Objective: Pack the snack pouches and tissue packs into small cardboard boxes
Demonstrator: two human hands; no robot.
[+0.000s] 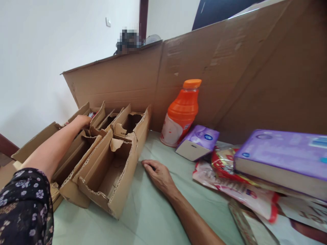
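Note:
My left hand (83, 120) reaches over the cardboard boxes into a far compartment (98, 117) of the group. Its fingers are curled, and mostly hidden behind the hand and the box walls. A small red and white colourful item (92, 114) shows right beside the fingertips; its kind is unclear. On the green cloth (150, 211), my right hand (157, 175) rests with fingers loosely curled together and nothing visible in them. Nearest to it stands an open cardboard box (120, 183), just to its left.
An orange bottle (182, 109) leans by the tall cardboard panel (194, 64). Right of it lie a small purple box (200, 139), a red packet (223, 161), a pink and white packet (237, 189) and a large purple pack (283, 146). Part of a person (129, 41) shows behind the panel.

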